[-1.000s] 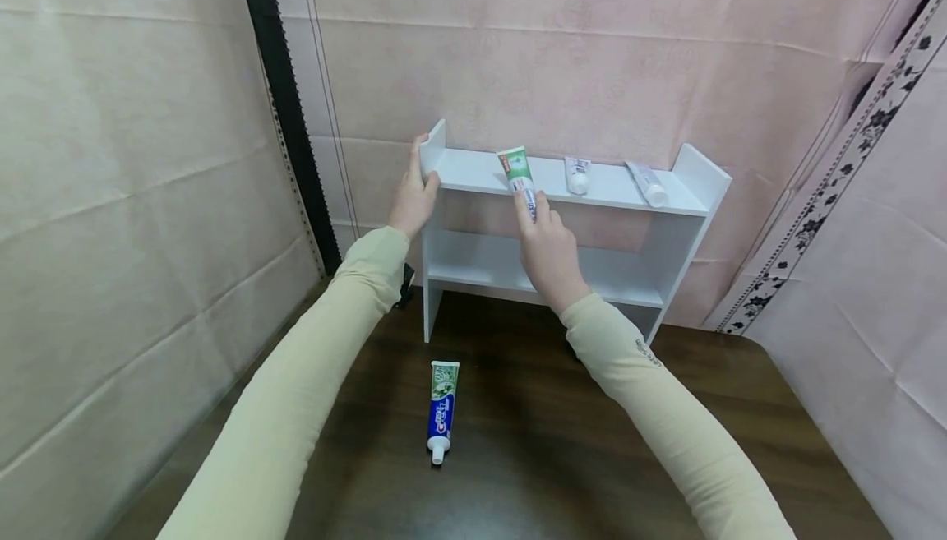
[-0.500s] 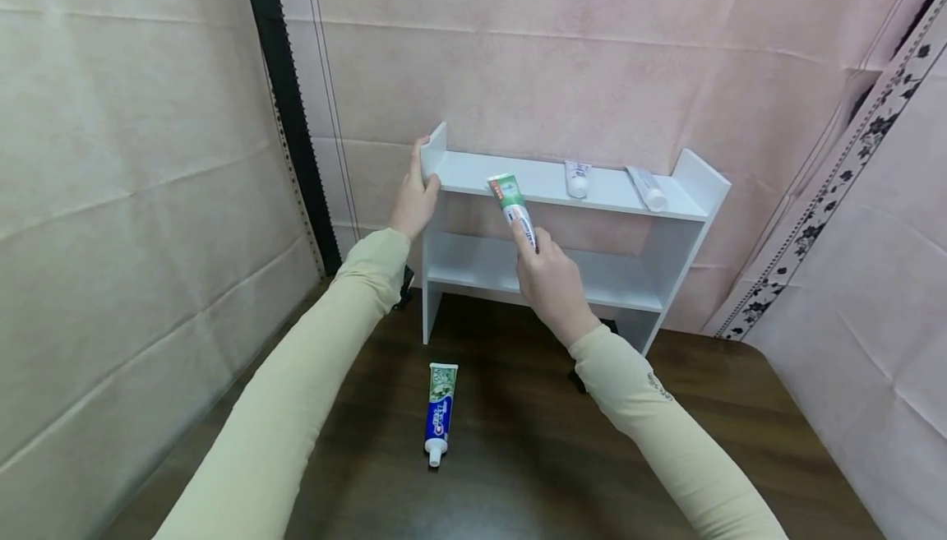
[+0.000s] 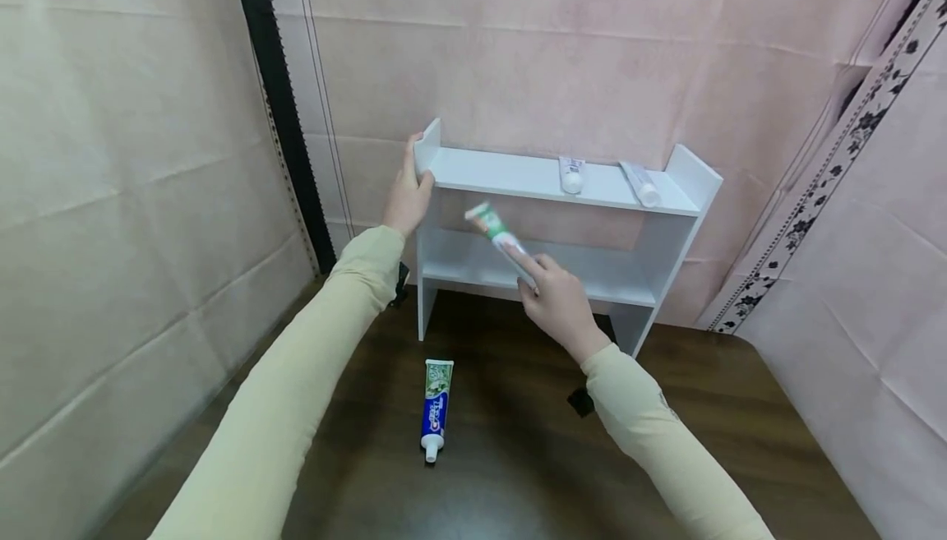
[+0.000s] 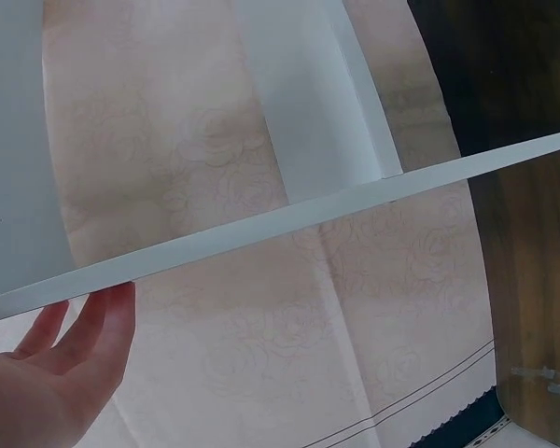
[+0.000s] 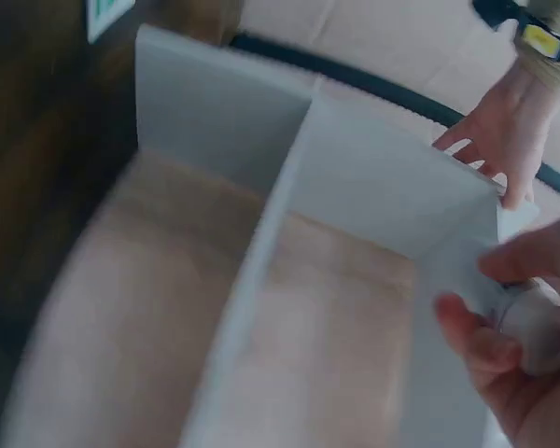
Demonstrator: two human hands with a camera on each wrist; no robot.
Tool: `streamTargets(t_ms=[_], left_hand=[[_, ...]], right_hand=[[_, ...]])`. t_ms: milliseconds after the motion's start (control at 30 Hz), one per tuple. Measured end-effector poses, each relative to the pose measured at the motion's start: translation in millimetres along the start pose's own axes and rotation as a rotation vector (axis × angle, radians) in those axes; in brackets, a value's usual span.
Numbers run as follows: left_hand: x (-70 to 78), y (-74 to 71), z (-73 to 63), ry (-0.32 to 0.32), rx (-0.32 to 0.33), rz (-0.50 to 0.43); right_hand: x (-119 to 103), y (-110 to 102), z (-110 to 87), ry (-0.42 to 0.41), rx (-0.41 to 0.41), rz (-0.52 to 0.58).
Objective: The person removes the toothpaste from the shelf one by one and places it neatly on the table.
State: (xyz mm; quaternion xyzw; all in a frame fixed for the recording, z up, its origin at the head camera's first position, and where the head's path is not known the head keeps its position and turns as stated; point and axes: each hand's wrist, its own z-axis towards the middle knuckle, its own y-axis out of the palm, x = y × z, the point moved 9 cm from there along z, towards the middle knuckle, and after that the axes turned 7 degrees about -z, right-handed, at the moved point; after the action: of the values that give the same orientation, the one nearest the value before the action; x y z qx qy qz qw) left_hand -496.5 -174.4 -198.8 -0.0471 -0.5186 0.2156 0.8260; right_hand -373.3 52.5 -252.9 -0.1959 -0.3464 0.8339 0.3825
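Observation:
In the head view, my right hand holds a white and green toothpaste tube in front of the white shelf unit, the green end pointing up and left. The right wrist view shows its round white cap between thumb and fingers. My left hand grips the shelf unit's left side panel near the top. In the left wrist view, the left hand's fingertips meet that panel's edge. A blue and green Crest toothpaste tube lies on the dark wooden table, cap toward me.
Two white tubes lie on the top board: one near the middle, another slanting toward the right side panel. Pale cloth walls stand behind the unit and along both sides of the table.
My right hand has drawn the white and green tube down and back from the top board, tilting its green end leftward. The left hand stays on the side panel.

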Motion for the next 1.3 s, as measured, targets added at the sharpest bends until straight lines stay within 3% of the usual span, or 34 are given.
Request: streamTargets(t_ms=[233, 433, 567, 667, 833, 900, 1000, 1200, 1300], left_hand=[[-0.3, 1.5, -3.7, 0.008, 0.008, -0.015], [3.0, 4.9, -5.6, 0.013, 0.0, -0.011], [1.2, 5.3, -2.5, 0.01, 0.0, -0.006], [-1.3, 5.5, 0.6, 0.009, -0.003, -0.004], [-4.1, 3.6, 1.9, 0.011, -0.004, -0.011], [-4.7, 2.1, 1.0, 0.007, 0.001, -0.009], [-4.5, 1.2, 0.0, 0.002, 0.003, -0.009], [-2.2, 2.6, 1.2, 0.016, 0.007, -0.021], [-2.2, 3.8, 1.3, 0.016, 0.013, -0.026]], right_hand=[[13.6, 52.7, -51.0, 0.057, -0.2, 0.07], [22.8, 67.5, -86.9, 0.179, -0.247, 0.13], [25.7, 82.3, -103.2, 0.204, -0.314, 0.113], [23.1, 99.8, -115.8, 0.181, -0.438, 0.078], [8.6, 129.2, -139.7, 0.119, -0.722, 0.063], [1.8, 136.1, -146.0, 0.112, -0.786, 0.074], [-5.8, 141.5, -149.2, 0.124, -0.806, 0.088], [-13.9, 150.9, -149.6, 0.121, -0.766, 0.066], [-16.7, 157.9, -154.6, 0.138, -0.823, 0.102]])
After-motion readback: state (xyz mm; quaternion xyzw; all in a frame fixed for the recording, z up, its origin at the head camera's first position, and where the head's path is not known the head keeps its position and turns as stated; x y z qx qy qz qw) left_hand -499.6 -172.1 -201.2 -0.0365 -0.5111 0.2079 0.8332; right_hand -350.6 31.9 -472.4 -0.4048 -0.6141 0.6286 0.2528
